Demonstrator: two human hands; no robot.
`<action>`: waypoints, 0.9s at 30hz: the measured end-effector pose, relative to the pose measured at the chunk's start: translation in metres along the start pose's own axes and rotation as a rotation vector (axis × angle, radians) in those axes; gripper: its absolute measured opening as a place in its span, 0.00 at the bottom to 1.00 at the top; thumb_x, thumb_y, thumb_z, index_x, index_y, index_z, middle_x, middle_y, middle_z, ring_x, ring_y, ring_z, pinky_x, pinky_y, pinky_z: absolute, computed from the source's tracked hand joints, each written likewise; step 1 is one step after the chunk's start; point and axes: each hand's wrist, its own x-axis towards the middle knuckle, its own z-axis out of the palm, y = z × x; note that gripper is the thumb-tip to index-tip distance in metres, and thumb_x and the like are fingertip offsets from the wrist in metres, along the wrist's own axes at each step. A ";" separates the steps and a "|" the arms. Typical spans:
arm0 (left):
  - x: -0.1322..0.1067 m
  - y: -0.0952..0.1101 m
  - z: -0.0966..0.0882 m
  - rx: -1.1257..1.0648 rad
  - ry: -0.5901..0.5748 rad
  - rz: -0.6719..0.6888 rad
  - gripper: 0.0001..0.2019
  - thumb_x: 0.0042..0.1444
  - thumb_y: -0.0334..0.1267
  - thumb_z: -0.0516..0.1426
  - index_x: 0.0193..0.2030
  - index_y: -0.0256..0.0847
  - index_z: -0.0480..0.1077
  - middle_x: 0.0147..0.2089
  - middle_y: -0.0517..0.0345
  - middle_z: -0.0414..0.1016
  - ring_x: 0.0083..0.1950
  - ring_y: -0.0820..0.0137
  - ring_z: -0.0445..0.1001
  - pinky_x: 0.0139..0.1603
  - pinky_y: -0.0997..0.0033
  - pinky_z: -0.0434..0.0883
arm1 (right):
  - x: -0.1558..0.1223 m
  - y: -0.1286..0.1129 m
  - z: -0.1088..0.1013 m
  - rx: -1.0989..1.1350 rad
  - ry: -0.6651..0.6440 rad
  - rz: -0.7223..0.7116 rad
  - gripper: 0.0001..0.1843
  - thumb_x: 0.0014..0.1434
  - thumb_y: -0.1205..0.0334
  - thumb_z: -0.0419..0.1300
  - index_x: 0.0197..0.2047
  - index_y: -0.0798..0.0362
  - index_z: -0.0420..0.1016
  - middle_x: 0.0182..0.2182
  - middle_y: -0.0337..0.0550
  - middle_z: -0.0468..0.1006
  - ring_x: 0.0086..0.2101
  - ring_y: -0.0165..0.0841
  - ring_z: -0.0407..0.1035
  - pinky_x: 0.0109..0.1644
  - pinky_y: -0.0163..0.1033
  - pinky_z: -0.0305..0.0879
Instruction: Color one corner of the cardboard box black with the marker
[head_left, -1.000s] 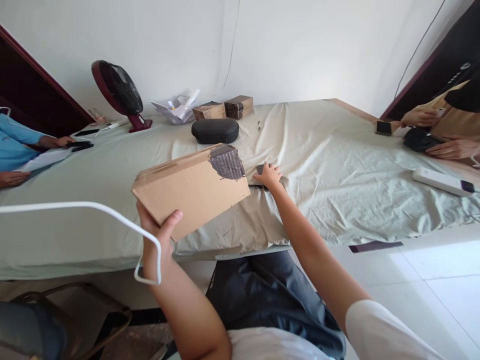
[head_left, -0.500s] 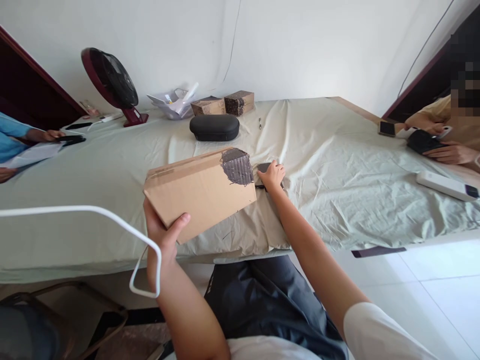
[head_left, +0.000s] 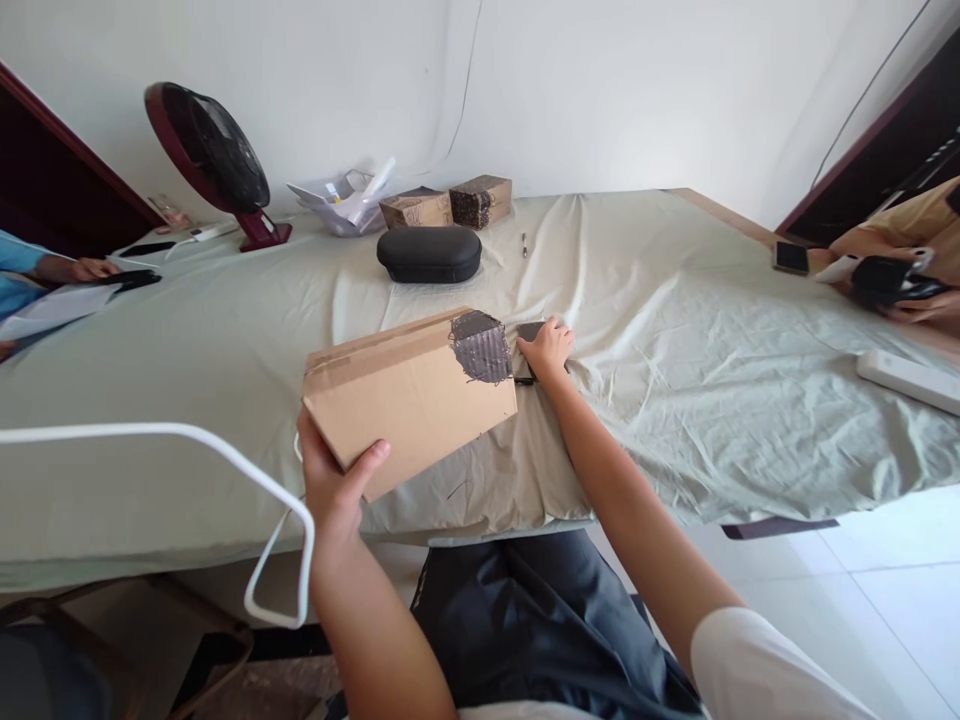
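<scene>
Left hand (head_left: 337, 490) of the seated person is closed on the near lower corner of a cardboard box (head_left: 409, 395), with the thumb on the front face and the fingers hidden behind. The box is held over the near edge of the table (head_left: 675, 380), which is covered with a wrinkled pale green cloth. I cannot tell if its far end touches the cloth.

The box is long, flat and plain brown, and it is closed. A strip of tape runs along its upper edge. At the far upper corner there is a dark grey patch (head_left: 481, 347) where the ridges of the corrugated layer show. The front face has a few small dark marks.

Just beside that corner, the right hand (head_left: 547, 350) lies palm down on the cloth, with the fingers curved over a small dark flat object (head_left: 531, 331). I cannot tell whether it grips the object or only rests on it.

A white cable (head_left: 187, 440) makes a loop in front of the left arm.

Further back on the table lie a black oval case (head_left: 429, 254) and a pen (head_left: 524, 243). Near the wall are two small cartons (head_left: 442, 205), a heap of white plastic (head_left: 341, 205) and a dark red fan (head_left: 206, 160).

At the right side, another person's hands (head_left: 892, 280) hold something black, with a phone (head_left: 791, 258) and a white power strip (head_left: 907, 380) near them. At the left edge a blue sleeve (head_left: 15, 270) is seen beside some papers.
</scene>
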 end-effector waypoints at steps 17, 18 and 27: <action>0.005 -0.012 0.012 0.033 0.005 0.035 0.50 0.45 0.48 0.75 0.74 0.53 0.62 0.70 0.46 0.70 0.73 0.47 0.69 0.74 0.43 0.69 | 0.000 0.003 0.004 -0.004 0.008 -0.007 0.50 0.61 0.50 0.71 0.76 0.65 0.55 0.63 0.75 0.71 0.63 0.61 0.63 0.66 0.57 0.56; 0.006 -0.012 0.012 0.040 0.000 0.040 0.50 0.45 0.48 0.75 0.74 0.53 0.62 0.70 0.47 0.70 0.73 0.47 0.69 0.74 0.43 0.69 | -0.001 0.003 0.003 -0.012 0.010 0.000 0.49 0.61 0.50 0.71 0.75 0.65 0.57 0.64 0.75 0.70 0.63 0.61 0.63 0.66 0.57 0.56; 0.007 -0.012 0.016 -0.001 -0.003 0.061 0.49 0.45 0.46 0.75 0.73 0.51 0.63 0.68 0.47 0.72 0.72 0.47 0.71 0.74 0.46 0.68 | -0.002 0.009 -0.001 -0.020 -0.016 -0.027 0.40 0.61 0.47 0.70 0.67 0.61 0.64 0.62 0.70 0.71 0.62 0.60 0.63 0.65 0.55 0.58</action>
